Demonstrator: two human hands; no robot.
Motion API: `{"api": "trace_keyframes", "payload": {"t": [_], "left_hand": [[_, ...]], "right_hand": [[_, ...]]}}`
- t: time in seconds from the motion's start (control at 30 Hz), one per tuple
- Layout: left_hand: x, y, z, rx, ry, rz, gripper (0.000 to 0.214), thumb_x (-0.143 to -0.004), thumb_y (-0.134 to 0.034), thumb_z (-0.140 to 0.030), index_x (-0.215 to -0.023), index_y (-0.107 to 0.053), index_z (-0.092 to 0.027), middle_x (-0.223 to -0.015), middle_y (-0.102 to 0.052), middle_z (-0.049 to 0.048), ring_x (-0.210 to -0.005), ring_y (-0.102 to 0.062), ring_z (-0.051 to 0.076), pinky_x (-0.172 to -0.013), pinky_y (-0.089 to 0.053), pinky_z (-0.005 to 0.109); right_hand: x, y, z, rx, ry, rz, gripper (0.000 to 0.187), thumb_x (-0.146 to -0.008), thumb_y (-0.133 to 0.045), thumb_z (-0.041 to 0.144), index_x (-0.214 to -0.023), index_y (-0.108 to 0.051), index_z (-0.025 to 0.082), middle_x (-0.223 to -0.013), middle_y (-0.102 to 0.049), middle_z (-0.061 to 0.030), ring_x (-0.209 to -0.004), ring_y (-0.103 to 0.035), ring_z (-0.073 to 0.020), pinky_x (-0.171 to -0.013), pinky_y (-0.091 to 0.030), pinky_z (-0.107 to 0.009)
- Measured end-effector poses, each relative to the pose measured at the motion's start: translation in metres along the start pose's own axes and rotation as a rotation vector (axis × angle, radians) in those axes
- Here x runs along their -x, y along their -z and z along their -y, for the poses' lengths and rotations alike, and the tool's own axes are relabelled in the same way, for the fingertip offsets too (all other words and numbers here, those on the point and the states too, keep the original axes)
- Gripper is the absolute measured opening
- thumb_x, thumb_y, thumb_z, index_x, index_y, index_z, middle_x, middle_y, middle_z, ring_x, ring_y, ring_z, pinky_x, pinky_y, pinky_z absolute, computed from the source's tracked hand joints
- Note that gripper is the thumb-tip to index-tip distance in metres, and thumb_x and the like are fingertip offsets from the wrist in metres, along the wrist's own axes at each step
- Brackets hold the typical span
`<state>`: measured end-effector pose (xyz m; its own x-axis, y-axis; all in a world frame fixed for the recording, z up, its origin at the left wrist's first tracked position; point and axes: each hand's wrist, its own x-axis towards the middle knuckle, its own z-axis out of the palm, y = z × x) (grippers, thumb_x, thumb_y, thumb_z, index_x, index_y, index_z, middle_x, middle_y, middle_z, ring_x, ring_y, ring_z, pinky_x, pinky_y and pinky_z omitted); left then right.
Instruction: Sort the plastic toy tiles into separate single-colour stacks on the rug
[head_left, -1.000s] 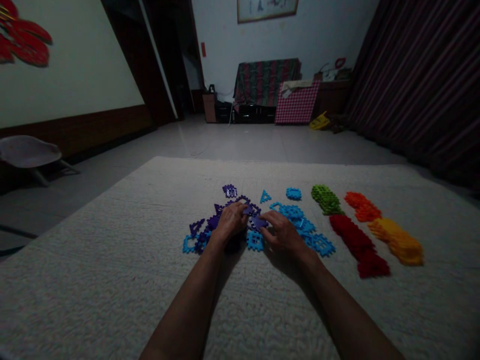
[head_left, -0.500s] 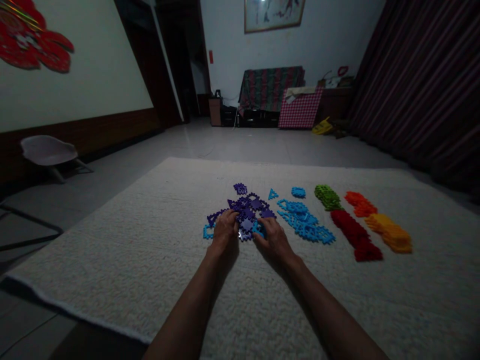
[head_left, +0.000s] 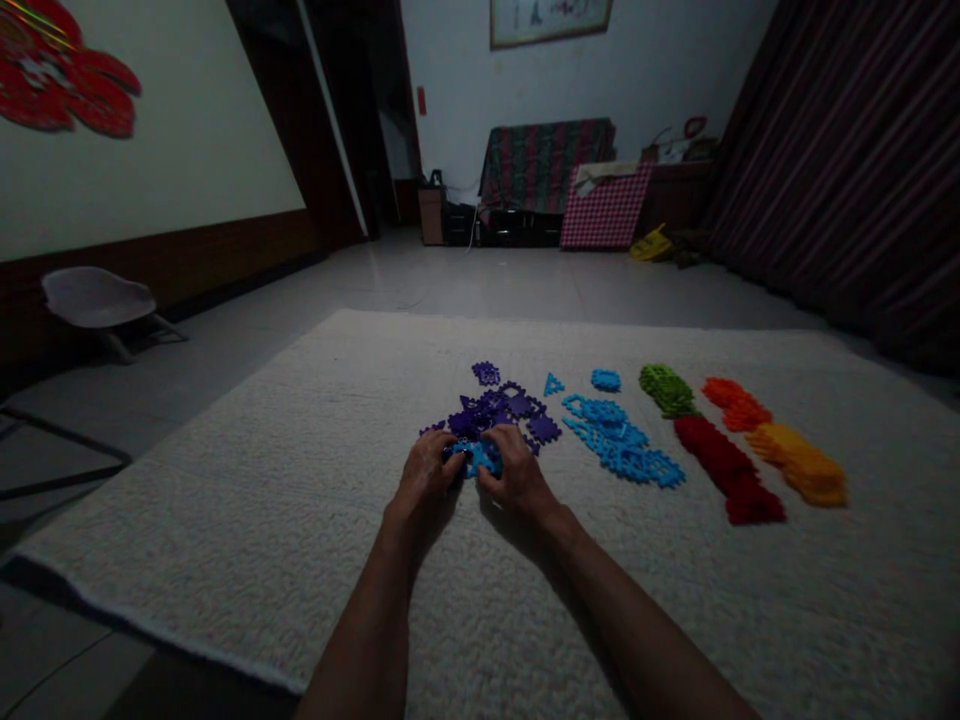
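Note:
A heap of purple plastic puzzle tiles (head_left: 504,409) lies on the white rug (head_left: 225,480), with a few light blue tiles (head_left: 477,458) at its near edge. My left hand (head_left: 424,482) and my right hand (head_left: 517,478) rest side by side on the rug, fingers curled around those blue tiles from either side. Both hands touch the blue tiles; their fingertips are partly hidden in the dim light.
To the right lie sorted rows: light blue tiles (head_left: 619,445), green (head_left: 665,389), red (head_left: 727,470), orange (head_left: 736,402) and yellow (head_left: 801,464). A small stool (head_left: 97,300) stands at the left, a covered cabinet (head_left: 546,165) at the far wall, a dark curtain (head_left: 847,170) on the right.
Both hands have drawn back toward me and come together, gathering the scattered light blue tiles out of the purple heap into one cluster between them. The camera shifted slightly.

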<state>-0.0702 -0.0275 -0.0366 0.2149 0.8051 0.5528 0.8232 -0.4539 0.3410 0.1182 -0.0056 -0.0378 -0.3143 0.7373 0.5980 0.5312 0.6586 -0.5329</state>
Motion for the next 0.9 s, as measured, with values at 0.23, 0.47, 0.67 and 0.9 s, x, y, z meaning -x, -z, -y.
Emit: {"api": "trace_keyframes", "payload": {"t": [0.23, 0.47, 0.67, 0.9], "left_hand": [[-0.009, -0.004, -0.001, 0.190, 0.141, 0.052, 0.023, -0.087, -0.056, -0.021, -0.107, -0.067, -0.020, -0.114, -0.066, 0.0090, -0.110, -0.059, 0.022, -0.102, -0.046, 0.040], [-0.014, -0.008, -0.002, 0.264, 0.170, 0.058, 0.026, -0.083, -0.059, -0.018, -0.106, -0.071, -0.021, -0.126, -0.064, 0.0088, -0.125, -0.054, 0.024, -0.111, -0.040, 0.042], [-0.021, -0.004, -0.014, 0.383, 0.194, 0.112, 0.032, -0.080, -0.053, -0.011, -0.103, -0.072, -0.022, -0.117, -0.069, 0.0063, -0.113, -0.061, 0.020, -0.105, -0.046, 0.036], [-0.024, -0.006, -0.007, 0.329, 0.281, 0.017, 0.049, -0.074, -0.049, -0.006, -0.114, -0.070, -0.022, -0.116, -0.072, 0.0071, -0.108, -0.066, 0.021, -0.100, -0.050, 0.037]], "right_hand": [[-0.002, -0.005, 0.024, 0.176, -0.113, 0.158, 0.050, -0.071, -0.055, 0.011, -0.120, -0.057, 0.017, -0.119, -0.055, -0.0124, -0.107, -0.050, -0.0272, -0.096, -0.043, -0.042], [-0.001, -0.009, 0.020, 0.137, -0.112, 0.108, 0.028, -0.078, -0.054, 0.015, -0.106, -0.059, 0.016, -0.105, -0.060, -0.0114, -0.100, -0.052, -0.0258, -0.089, -0.043, -0.039], [0.002, -0.014, 0.015, 0.066, -0.121, 0.072, 0.021, -0.082, -0.055, 0.018, -0.102, -0.059, 0.018, -0.097, -0.066, -0.0082, -0.094, -0.058, -0.0245, -0.085, -0.042, -0.038], [-0.008, -0.002, -0.002, 0.003, -0.139, -0.131, 0.016, -0.083, -0.059, 0.027, -0.098, -0.060, 0.020, -0.092, -0.067, -0.0071, -0.087, -0.063, -0.0224, -0.079, -0.048, -0.034]]}}
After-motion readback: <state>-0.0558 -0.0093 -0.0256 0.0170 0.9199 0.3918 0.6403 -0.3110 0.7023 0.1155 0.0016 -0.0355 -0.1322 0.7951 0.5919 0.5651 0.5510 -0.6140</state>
